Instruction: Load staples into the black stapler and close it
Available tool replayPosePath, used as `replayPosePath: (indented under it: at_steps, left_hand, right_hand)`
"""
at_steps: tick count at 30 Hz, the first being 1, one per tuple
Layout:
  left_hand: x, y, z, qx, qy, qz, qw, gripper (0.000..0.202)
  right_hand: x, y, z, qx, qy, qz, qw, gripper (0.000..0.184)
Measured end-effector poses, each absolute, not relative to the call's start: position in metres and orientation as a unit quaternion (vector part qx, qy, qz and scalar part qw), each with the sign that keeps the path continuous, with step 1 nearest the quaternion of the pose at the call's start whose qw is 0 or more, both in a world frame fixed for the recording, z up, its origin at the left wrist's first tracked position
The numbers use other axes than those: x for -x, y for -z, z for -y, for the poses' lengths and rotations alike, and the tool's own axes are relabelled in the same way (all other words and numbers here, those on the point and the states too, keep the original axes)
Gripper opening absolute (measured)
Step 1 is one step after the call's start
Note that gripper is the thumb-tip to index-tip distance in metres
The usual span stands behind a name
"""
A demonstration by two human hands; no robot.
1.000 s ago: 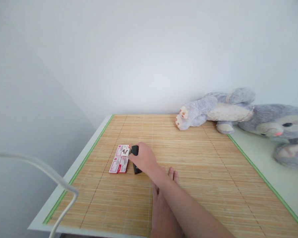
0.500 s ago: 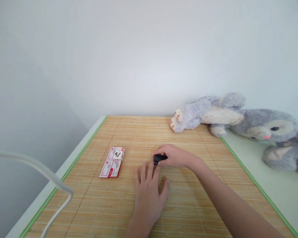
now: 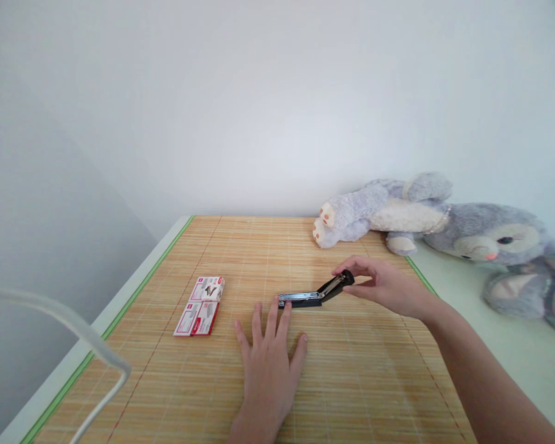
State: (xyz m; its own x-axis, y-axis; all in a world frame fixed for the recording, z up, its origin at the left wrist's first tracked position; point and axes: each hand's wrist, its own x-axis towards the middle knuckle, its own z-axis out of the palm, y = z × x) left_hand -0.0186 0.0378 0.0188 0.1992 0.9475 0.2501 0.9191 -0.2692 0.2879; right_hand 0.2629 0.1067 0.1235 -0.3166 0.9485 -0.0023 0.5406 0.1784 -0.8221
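Note:
A black stapler lies on the bamboo mat, swung wide open. My right hand pinches the raised top arm at its right end. My left hand rests flat on the mat with fingers spread, fingertips touching the left end of the stapler's base. Red-and-white staple boxes lie on the mat to the left of my left hand, apart from both hands.
A grey plush rabbit lies along the back right by the white wall, partly off the mat. A pale curved cable crosses the near left. The mat's green-trimmed left edge meets the table rim.
My right hand has swung the stapler's top arm open and moved right with it. My left hand stays flat on the mat, fingertips now at the stapler's base.

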Motion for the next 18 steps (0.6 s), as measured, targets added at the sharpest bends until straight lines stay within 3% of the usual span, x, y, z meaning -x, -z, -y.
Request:
replayPosePath:
  at_steps: [7,12,18]
  left_hand:
    - [0.022,-0.015,-0.037,-0.792,-0.204,-0.573,0.045,0.056]
    - [0.064,-0.022,-0.041,-0.767,-0.268,-0.583,0.019,0.035]
    - [0.132,-0.039,-0.046,-0.61,-0.248,-0.748,-0.087,0.039]
  right_hand:
    - [-0.297,-0.065,-0.084,0.541,-0.448,0.628,0.334,0.05]
    - [-0.298,-0.052,-0.063,0.56,-0.424,0.586,0.403,0.073]
    - [-0.289,-0.063,-0.028,0.654,-0.274,0.507,0.491,0.059]
